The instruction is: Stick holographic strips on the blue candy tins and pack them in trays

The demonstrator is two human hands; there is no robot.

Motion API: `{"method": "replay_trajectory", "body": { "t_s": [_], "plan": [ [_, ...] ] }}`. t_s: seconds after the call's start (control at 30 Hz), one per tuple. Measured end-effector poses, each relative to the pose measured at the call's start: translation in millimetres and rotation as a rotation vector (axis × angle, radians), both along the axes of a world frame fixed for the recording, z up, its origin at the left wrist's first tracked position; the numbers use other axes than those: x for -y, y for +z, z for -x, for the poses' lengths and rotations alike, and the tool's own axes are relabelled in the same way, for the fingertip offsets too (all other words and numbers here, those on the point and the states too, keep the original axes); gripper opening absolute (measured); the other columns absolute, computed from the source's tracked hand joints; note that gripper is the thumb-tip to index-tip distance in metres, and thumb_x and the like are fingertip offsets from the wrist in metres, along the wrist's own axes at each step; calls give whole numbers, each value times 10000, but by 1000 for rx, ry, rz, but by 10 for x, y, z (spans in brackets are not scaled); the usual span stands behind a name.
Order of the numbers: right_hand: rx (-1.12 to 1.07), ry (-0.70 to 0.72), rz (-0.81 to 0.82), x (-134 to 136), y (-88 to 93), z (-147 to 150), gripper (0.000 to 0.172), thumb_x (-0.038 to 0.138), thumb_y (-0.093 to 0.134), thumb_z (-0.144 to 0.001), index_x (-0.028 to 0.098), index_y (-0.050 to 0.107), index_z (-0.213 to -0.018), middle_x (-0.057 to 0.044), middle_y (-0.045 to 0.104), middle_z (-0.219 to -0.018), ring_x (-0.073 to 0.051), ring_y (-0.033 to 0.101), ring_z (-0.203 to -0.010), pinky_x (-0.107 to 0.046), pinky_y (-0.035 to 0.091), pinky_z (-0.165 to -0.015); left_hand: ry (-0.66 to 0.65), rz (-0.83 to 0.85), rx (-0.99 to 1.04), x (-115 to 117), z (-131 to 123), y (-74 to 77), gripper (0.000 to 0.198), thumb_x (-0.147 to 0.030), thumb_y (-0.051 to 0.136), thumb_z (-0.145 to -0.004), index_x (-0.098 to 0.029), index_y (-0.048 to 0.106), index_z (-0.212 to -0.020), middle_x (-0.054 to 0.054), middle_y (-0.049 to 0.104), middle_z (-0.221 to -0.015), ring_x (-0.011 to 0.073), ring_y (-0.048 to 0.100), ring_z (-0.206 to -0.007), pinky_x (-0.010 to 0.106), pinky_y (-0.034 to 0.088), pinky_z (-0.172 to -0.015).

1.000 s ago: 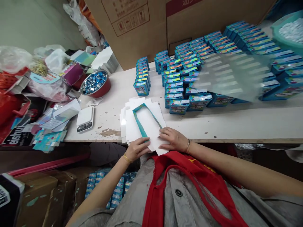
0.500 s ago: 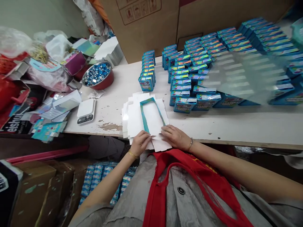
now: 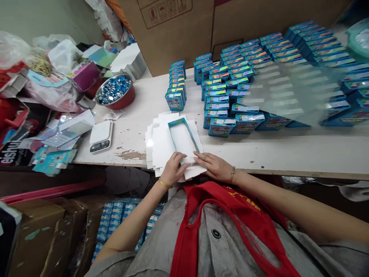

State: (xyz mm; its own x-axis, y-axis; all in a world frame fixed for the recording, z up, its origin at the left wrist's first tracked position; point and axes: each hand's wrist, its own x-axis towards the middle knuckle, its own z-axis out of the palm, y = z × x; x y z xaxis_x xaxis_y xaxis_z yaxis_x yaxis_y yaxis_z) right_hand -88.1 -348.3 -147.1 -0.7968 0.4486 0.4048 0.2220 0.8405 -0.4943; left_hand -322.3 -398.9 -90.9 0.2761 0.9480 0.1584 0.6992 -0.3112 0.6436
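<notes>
A white die-cut card blank [image 3: 184, 140] with a teal-edged rectangular border lies on top of a loose stack of white card blanks [image 3: 158, 144]. My left hand [image 3: 176, 168] rests on the near end of the teal-edged blank, its fingers curled over the edge. My right hand [image 3: 212, 166] lies beside it, with its fingertips on the same blank. A gold bangle circles my left wrist, and a thin bracelet circles my right.
Rows of blue printed boxes [image 3: 221, 127] stand on the white workbench [image 3: 259, 150], partly under a clear plastic sheet [image 3: 294, 94]. To the left are a digital scale [image 3: 100, 135] and a red bowl of blue gems [image 3: 114, 91]. Cartons and more blue boxes [image 3: 115, 219] sit below.
The teal-edged blank has turned straighter and looks shorter. My left hand has moved up onto it, and my right hand has stayed near the same edge.
</notes>
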Motion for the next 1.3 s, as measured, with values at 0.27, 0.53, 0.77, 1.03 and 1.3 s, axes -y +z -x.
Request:
{"method": "replay_trajectory", "body": {
  "t_s": [0.27,0.53,0.77,1.03,1.3],
  "plan": [
    [-261,-275,163,-37,63,271,366,294,402,-988,201,469,-1335,-151,627,-1237,-249,595,-1084,-463,519,-907,162,18,161,-40,-76,-67,266,-348,510,-925,-175,488,-1127,34,562,-967,57,425,-550,223,412,-561],
    [-44,-271,-38,-9,16,295,268,285,418,-978,189,634,-1103,-164,567,-1222,-254,554,-998,-420,488,-822,298,-35,-124,-78,-240,50,206,-256,549,-896,-163,556,-1081,84,583,-1010,186,569,-866,322,452,-746],
    [74,-194,-53,-92,108,342,219,236,462,-961,179,647,-859,-87,587,-859,-217,480,-810,-332,407,-693,9,-8,-641,27,-301,254,130,-274,546,-905,-213,636,-976,91,637,-985,268,524,-970,452,353,-845],
    [152,-149,22,-165,201,418,143,181,536,-916,171,621,-802,-70,576,-839,-204,493,-806,-320,424,-702,32,188,-691,-99,-340,317,119,-163,514,-878,-180,631,-896,88,638,-942,259,530,-956,448,339,-840],
    [17,-122,193,-156,248,388,177,300,550,-919,172,613,-1025,-107,611,-1062,-216,574,-973,-362,497,-837,-68,386,-638,-398,-237,422,117,-307,617,-846,-215,689,-838,67,648,-946,272,547,-988,407,371,-790]
  ]
}}
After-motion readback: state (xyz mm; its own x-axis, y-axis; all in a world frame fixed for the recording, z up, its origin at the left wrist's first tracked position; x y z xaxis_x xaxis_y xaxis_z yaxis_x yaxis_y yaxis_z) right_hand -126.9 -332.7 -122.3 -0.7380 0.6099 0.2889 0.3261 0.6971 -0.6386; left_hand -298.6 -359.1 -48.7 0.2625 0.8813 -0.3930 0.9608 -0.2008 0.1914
